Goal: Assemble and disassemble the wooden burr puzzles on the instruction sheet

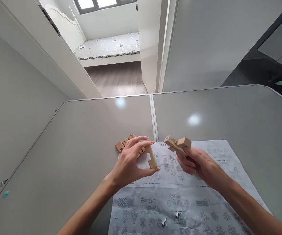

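Note:
My left hand (131, 160) pinches a notched wooden puzzle piece (152, 160) by its two ends, between the thumb below and the fingers above. Held in my right hand (197, 161) are joined wooden puzzle pieces (176, 145), one lying crosswise on another; the fingers grip their near end. The two hands are apart, both raised over a printed instruction sheet (177, 179). Behind my left hand lie several numbered wooden pieces (124, 142), partly covered by its fingers.
The sheet is creased, with small tears (164, 223) in its lower part. It lies on a grey table (87, 156) with a seam (153, 117) down the middle. Past the table's far edge, an open doorway shows a bed (108, 47). A small teal object (6, 194) is at the left.

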The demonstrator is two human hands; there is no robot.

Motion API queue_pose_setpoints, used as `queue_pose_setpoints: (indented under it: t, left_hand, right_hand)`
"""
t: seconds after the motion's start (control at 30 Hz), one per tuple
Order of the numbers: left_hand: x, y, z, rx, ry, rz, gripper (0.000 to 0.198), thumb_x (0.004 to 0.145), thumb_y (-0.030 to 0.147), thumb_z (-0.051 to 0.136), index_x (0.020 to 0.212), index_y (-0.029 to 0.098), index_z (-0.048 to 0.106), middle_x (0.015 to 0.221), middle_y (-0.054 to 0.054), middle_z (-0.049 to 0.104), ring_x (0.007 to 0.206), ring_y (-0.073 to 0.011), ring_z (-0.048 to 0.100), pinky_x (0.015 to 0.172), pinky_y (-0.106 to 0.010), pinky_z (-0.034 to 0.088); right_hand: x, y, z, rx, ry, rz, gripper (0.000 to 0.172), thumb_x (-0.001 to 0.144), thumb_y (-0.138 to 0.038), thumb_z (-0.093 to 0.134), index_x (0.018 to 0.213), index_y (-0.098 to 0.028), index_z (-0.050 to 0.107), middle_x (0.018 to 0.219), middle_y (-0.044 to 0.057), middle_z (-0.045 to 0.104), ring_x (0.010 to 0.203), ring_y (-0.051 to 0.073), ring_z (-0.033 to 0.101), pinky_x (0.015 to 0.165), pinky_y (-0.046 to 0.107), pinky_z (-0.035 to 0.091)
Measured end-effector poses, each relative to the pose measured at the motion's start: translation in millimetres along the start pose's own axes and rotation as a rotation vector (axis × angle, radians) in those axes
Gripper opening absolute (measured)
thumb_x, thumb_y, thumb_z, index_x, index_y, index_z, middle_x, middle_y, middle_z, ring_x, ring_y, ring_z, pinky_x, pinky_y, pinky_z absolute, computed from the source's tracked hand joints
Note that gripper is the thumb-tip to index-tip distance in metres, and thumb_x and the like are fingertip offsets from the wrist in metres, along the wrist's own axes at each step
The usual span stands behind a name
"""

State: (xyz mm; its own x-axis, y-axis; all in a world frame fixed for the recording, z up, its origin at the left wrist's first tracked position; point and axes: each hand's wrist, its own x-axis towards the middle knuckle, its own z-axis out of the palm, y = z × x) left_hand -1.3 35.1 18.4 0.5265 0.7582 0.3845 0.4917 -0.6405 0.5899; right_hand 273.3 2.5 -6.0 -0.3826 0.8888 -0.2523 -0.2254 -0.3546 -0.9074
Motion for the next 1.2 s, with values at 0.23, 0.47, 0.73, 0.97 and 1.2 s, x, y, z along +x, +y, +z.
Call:
queue_pose_setpoints:
  t: [0.23, 0.47, 0.73, 0.97, 1.2]
  left_hand:
    - [0.1, -19.9, 19.8, 0.207, -0.106, -0.020, 0.070, 0.077, 0.047, 0.095, 0.136, 0.029, 0.062, 0.152, -0.012, 0.063, 0.152, -0.0391, 0.044, 0.121, -0.063, 0.045]
    - [-0.4, -20.9, 23.3, 0.359, -0.035, -0.074, 0.063, 0.083, 0.050, 0.090, 0.136, 0.028, 0.065, 0.153, -0.012, 0.060, 0.155, -0.0430, 0.039, 0.120, -0.064, 0.042]
    - [-3.7, -11.8, 22.1, 0.246, 0.082, 0.060, 0.082, 0.090, 0.046, 0.083, 0.158, 0.025, 0.042, 0.147, -0.016, 0.062, 0.143, -0.0371, 0.053, 0.119, -0.059, 0.046]
    - [-1.8, -9.0, 20.1, 0.265, 0.204, 0.304, 0.037, 0.101, 0.044, 0.074, 0.133, 0.028, 0.063, 0.119, -0.006, 0.075, 0.117, -0.0255, 0.070, 0.101, -0.043, 0.060]
    - [-4.3, -10.2, 19.9, 0.253, 0.183, 0.306, 0.040, 0.091, 0.036, 0.087, 0.123, 0.026, 0.067, 0.107, -0.002, 0.081, 0.108, -0.0242, 0.073, 0.096, -0.041, 0.059]
  right_hand:
    - [24.1, 8.2, 14.2, -0.141, 0.049, -0.074, 0.050, 0.105, -0.068, 0.055, 0.090, -0.020, 0.061, 0.063, -0.008, 0.034, 0.055, 0.012, 0.033, 0.054, 0.029, 0.030]
    - [19.0, 17.7, 20.9, -0.314, 0.088, -0.134, 0.050, 0.107, -0.068, 0.050, 0.091, -0.021, 0.060, 0.063, -0.007, 0.035, 0.054, 0.013, 0.030, 0.050, 0.028, 0.026]
    - [16.7, 19.2, 29.0, -0.578, 0.161, -0.325, 0.037, 0.112, -0.044, 0.048, 0.081, -0.023, 0.050, 0.067, -0.006, 0.040, 0.057, 0.013, 0.035, 0.052, 0.027, 0.030]
    - [16.4, 25.2, 30.1, -0.694, 0.141, -0.396, 0.034, 0.111, -0.034, 0.051, 0.079, -0.024, 0.046, 0.065, -0.007, 0.039, 0.055, 0.012, 0.034, 0.052, 0.026, 0.030]
    - [16.3, 25.2, 29.9, -0.747, 0.139, -0.387, 0.033, 0.110, -0.036, 0.053, 0.080, -0.024, 0.047, 0.065, -0.006, 0.042, 0.054, 0.013, 0.037, 0.053, 0.027, 0.031]
